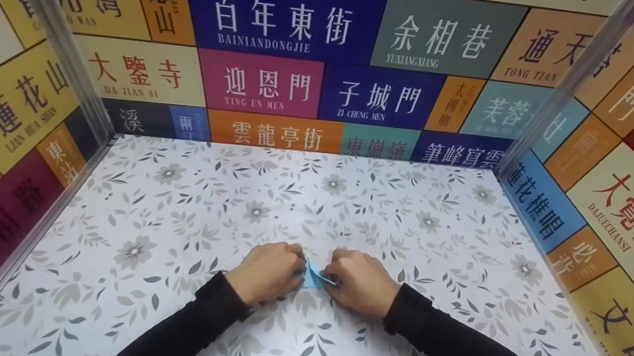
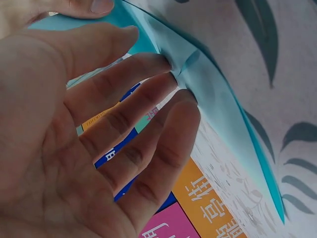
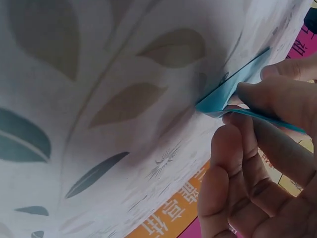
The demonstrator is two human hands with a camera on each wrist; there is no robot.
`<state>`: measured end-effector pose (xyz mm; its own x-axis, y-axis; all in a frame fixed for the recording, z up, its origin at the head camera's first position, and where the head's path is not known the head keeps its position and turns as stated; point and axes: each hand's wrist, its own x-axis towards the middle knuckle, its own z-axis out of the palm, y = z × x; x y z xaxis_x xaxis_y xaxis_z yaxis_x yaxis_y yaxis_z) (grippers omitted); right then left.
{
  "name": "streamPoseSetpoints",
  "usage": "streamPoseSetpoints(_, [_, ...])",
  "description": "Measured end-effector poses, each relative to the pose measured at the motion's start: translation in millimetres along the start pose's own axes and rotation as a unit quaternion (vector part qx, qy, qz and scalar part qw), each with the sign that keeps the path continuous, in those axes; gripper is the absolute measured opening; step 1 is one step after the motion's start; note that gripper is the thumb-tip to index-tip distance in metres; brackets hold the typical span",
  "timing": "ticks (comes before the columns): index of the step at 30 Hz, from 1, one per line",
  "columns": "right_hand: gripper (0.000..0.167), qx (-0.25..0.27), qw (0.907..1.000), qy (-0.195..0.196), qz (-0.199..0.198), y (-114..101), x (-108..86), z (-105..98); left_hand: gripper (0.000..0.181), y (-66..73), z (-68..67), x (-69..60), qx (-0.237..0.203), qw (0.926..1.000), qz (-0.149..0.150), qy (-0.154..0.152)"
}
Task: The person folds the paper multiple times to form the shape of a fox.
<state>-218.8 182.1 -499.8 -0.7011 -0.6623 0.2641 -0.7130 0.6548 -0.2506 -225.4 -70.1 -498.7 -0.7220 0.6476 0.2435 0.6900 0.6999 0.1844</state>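
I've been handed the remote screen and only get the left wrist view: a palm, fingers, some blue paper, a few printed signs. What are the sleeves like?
Observer: Both arms wear black sleeves.
Visitor: And what's the right hand doing? I only catch a bit of it.
Observer: The right hand pinches the blue paper between thumb and finger.
Visitor: Do those signs carry on around the sides?
Observer: Yes, a left panel and a right panel, both sign-printed, flank the table.
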Motion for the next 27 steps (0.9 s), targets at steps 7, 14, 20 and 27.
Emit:
streamPoseSetpoints(7, [0.022,0.025,0.9986,-0.023,-0.04,0,-8.1,4,0.008,0.4,0.1,-0.1,0.013,0.9999,0.006,0.003])
streamPoseSetpoints(14, [0.022,0.018,0.9955,-0.024,-0.09,1,-11.1,6,0.011,-0.5,-0.2,-0.1,0.003,0.9999,0.006,0.009])
streamPoseSetpoints(20, [0.02,0.019,0.9931,-0.026,-0.113,3,-11.8,8,0.015,-1.6,-1.9,0.3,-0.02,0.9998,-0.006,0.001])
streamPoseSetpoints(27, [0.018,0.016,0.9922,-0.025,-0.121,6,-12.7,11,0.008,-1.7,-0.2,1.3,-0.029,0.9993,-0.025,0.001])
